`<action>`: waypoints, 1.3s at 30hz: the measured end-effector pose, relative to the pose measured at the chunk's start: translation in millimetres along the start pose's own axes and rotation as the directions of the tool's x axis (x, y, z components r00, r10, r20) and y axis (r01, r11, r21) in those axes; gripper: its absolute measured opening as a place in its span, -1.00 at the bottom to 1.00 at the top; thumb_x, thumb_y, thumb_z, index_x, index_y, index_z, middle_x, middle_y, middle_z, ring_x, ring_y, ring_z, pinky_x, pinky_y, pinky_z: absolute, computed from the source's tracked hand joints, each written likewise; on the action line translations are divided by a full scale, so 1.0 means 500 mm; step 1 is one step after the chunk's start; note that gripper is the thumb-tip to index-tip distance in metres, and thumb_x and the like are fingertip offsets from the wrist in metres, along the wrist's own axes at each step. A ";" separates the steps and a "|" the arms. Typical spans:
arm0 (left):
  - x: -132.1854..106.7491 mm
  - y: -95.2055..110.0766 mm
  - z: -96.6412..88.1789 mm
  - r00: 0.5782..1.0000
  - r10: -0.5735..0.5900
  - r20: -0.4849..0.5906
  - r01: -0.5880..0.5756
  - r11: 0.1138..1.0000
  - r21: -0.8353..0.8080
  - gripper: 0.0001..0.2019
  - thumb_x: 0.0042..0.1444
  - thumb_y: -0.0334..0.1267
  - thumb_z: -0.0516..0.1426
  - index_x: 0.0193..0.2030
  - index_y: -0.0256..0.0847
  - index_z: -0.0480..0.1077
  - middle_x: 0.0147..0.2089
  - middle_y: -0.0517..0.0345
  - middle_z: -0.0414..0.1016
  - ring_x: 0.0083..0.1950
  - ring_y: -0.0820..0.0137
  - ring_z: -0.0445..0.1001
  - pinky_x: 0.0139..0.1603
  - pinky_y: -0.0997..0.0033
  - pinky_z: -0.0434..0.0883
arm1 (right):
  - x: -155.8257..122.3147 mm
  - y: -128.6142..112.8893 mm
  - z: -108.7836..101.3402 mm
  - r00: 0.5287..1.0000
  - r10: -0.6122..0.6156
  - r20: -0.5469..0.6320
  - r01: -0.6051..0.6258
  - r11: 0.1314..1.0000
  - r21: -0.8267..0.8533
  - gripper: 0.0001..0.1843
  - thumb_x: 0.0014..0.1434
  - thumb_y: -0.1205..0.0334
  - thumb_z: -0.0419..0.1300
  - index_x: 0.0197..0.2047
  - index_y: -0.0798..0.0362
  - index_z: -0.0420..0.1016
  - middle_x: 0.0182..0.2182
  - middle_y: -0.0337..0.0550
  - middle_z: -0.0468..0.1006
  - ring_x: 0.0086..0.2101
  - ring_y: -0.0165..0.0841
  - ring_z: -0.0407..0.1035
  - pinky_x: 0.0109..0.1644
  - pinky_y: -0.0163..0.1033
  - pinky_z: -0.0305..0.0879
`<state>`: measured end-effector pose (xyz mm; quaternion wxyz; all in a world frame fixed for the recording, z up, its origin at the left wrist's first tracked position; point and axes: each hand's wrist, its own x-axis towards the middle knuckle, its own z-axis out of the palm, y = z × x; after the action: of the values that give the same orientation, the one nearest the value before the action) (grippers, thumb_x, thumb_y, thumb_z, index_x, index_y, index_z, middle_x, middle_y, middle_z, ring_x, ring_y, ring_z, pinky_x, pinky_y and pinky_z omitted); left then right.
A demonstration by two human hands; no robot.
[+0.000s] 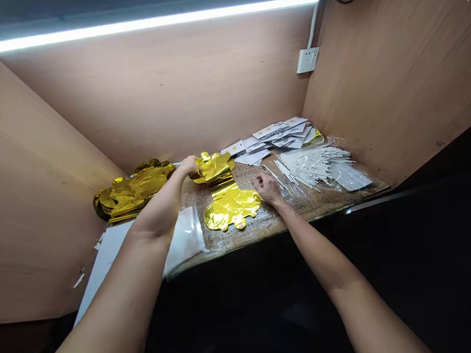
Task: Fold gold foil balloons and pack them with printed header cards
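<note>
A flat gold foil balloon (231,203) with rounded, lobed ends lies spread on the worktable. The fingers of my left hand (186,167) are closed on its upper left edge, though the fingertips are partly hidden. Just beyond the balloon's right edge, my right hand (266,189) rests low over the table with its fingers curled together. What those fingers hold, if anything, cannot be made out. A few loose white sticks (275,177) lie beside this hand. To the left of my left hand is a heap of gold foil balloons (136,192).
Many white sticks (309,164) lie on clear plastic at the right. Behind them are printed white packets (276,133). Clear plastic bags (189,234) and a white sheet (106,262) lie front left. Wooden panels (168,90) enclose the worktable (239,242); a socket (307,60) is mounted at the corner.
</note>
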<state>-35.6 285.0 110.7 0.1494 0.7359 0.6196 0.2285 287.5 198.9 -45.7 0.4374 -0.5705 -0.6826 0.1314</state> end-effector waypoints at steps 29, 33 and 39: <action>-0.531 0.122 0.254 0.793 0.587 0.161 -0.594 0.689 0.414 -0.63 0.41 -0.43 0.02 0.27 -0.35 0.46 0.35 -0.32 0.48 0.35 0.00 0.46 0.33 0.03 0.43 | -0.299 -0.195 -0.150 0.766 -0.448 0.461 0.576 0.798 -0.181 -0.23 0.34 0.31 0.31 0.55 0.05 0.21 0.46 0.19 0.35 0.47 0.05 0.16 0.58 0.28 -0.16; -0.603 0.092 0.281 0.819 0.544 0.181 -0.573 0.787 0.230 -0.62 0.40 -0.47 0.00 0.25 -0.27 0.49 0.15 -0.21 0.59 0.14 0.07 0.56 0.20 0.07 0.52 | -0.341 -0.160 -0.106 0.769 -0.443 0.461 0.513 0.858 -0.031 -0.72 0.43 0.42 0.11 0.07 0.04 0.60 -0.01 -0.01 0.73 0.15 -0.14 0.53 0.38 0.07 0.12; -0.525 0.049 0.257 0.980 0.199 0.009 -0.199 0.980 -0.001 -0.61 0.48 -0.31 0.01 0.36 -0.27 0.39 -0.11 -0.11 0.66 -0.09 0.11 0.65 -0.02 0.14 0.58 | -0.261 -0.202 -0.096 0.889 0.095 0.447 0.024 0.967 -0.253 -0.67 0.53 0.16 0.07 -0.25 0.04 0.54 -0.36 -0.08 0.65 -0.33 -0.25 0.47 -0.18 -0.19 0.17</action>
<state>18.4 31.2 -25.7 0.1284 0.7953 0.5421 0.2388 252.1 35.0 -7.5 0.1866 -0.5870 -0.7664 0.1822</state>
